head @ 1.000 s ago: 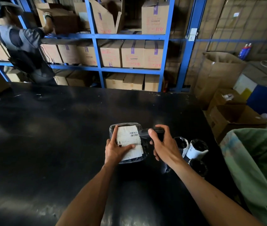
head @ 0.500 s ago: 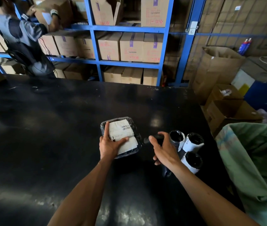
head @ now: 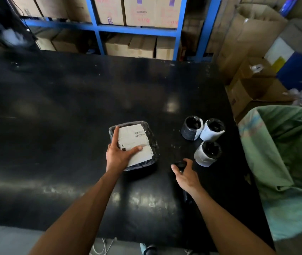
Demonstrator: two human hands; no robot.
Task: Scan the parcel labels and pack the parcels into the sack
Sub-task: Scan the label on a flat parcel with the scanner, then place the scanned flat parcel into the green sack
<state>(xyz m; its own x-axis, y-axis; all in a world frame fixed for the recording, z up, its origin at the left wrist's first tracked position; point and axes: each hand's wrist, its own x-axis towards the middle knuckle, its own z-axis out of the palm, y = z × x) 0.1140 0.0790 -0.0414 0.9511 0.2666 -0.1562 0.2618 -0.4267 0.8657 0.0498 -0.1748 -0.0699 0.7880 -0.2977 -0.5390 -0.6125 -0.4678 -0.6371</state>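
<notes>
Left hand (head: pixel 118 157) lies on the flat black-wrapped parcel (head: pixel 134 145), forefinger stretched along its left edge, thumb pressed across the white shipping label (head: pixel 135 142); the other fingers cannot be made out behind the palm, so grip or mere rest cannot be told. Barcode on the label faces up, toward the far right corner. Parcel sits flat on the black bench (head: pixel 54 126), roughly mid-bench, nearer the person. Right hand (head: pixel 185 176) is just right of the parcel and apart from it, fingers curled round a dark handheld scanner (head: pixel 180 165); scanner head pokes out above the thumb, handle runs under the wrist. Beyond that hand, three small cylindrical parcels (head: pixel 204 139), black wrap with white labels, stand clustered and touching on the bench. Off the bench's right edge, a green woven sack (head: pixel 284 148) gapes open, mouth facing up. Behind it, open cardboard boxes (head: pixel 253 89) on the floor. Along the far wall, blue steel shelving (head: pixel 137 31) stacked with sealed cartons.
</notes>
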